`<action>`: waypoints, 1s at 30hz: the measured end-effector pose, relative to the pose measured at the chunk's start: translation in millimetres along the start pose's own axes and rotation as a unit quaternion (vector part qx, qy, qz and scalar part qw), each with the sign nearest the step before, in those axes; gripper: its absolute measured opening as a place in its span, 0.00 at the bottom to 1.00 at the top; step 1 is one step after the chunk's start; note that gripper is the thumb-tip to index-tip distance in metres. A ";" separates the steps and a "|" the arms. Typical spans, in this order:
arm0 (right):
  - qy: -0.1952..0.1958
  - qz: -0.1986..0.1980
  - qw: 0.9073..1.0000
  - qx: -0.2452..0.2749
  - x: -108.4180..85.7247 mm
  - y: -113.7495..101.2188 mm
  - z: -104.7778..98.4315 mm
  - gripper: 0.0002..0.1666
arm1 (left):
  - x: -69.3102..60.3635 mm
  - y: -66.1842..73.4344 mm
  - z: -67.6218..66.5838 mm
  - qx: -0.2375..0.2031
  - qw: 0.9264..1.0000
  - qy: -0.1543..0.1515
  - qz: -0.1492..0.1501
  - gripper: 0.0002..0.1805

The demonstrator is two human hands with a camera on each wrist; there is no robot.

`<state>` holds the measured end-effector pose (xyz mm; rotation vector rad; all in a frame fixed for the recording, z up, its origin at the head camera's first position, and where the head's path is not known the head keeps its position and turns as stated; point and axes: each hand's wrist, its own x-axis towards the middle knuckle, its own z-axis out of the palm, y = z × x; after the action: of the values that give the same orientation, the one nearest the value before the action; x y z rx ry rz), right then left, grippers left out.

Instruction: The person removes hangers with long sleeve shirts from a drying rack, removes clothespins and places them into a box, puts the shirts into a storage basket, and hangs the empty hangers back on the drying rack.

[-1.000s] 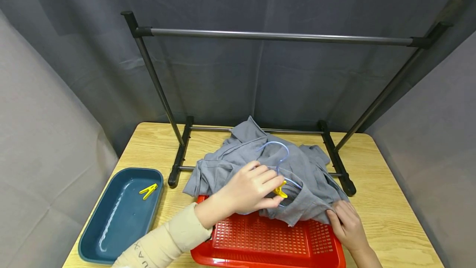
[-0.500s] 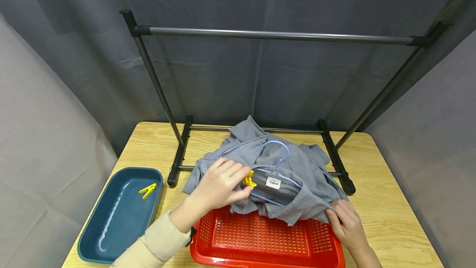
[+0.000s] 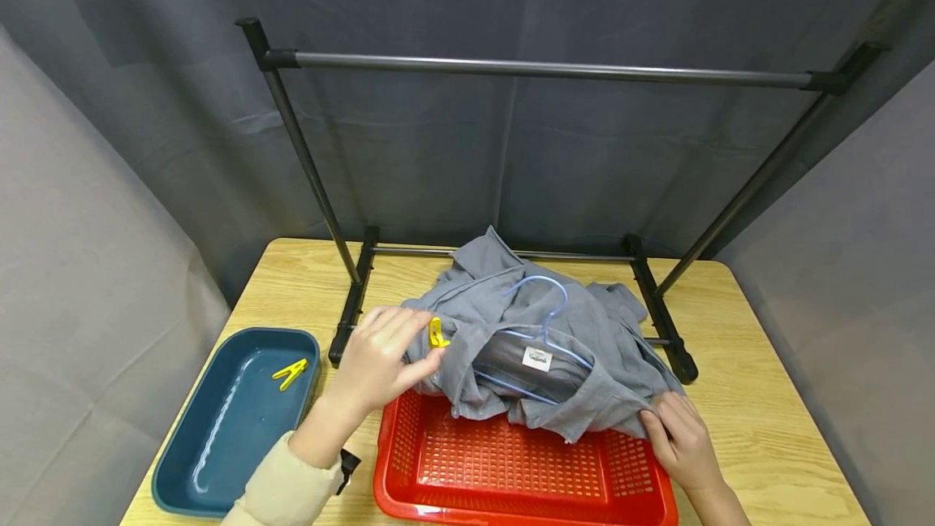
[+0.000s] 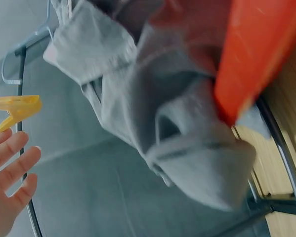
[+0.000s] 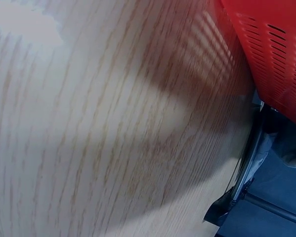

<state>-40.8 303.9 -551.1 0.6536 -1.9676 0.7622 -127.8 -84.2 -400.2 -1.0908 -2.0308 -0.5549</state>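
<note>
A grey garment [image 3: 467,299] lies bunched over the back of a red basket [image 3: 511,461], its neck opening facing up with a white label [image 3: 536,359]. Out of that opening rises the hook of a light blue hanger [image 3: 555,307]. My left hand [image 3: 383,355] is at the garment's left edge, pinching a yellow clip [image 3: 437,333] between thumb and fingers; in the left wrist view the clip [image 4: 19,107] is held clear of the cloth. My right hand [image 3: 682,437] grips the garment's right edge beside the basket's right rim.
Behind the garment stands a rack with a high metal bar [image 3: 548,69] and black feet [image 3: 661,315]. At the left, a blue tray [image 3: 241,420] holds another yellow clip [image 3: 290,374]. Grey curtains [image 3: 409,161] enclose the wooden table [image 3: 774,396].
My left hand has moved left with the yellow clip, away from the neck opening, uncovering the label and more of the hanger. The right hand has stayed in place.
</note>
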 end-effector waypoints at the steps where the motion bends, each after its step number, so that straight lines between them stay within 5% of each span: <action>1: 0.001 -0.001 1.000 0.000 0.1 -0.1 0.1 0.23 | -2.3 -2.5 -1.9 0.002 1.000 0.002 -0.009 0.24; 9: 0.005 -0.003 1.000 0.001 0.6 -0.9 0.8 0.23 | -24.7 -28.2 -19.8 0.037 0.995 0.010 -0.092 0.24; 19: 0.007 -0.003 1.000 -0.001 0.6 -0.4 0.8 0.24 | -62.1 -58.9 -47.0 0.090 0.973 0.007 -0.214 0.18; 26: 0.003 -0.001 1.000 -0.003 0.6 -0.3 1.3 0.24 | -90.6 -74.8 -64.4 0.123 0.938 -0.039 -0.323 0.17; 30: 0.006 -0.001 1.000 -0.004 0.9 -1.0 0.8 0.24 | -104.7 -81.6 -73.9 0.135 0.911 -0.093 -0.379 0.16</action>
<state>-40.9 302.5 -550.4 0.6460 -1.9573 0.7552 -128.7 -231.4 -437.9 -0.1544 -2.5910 -0.5285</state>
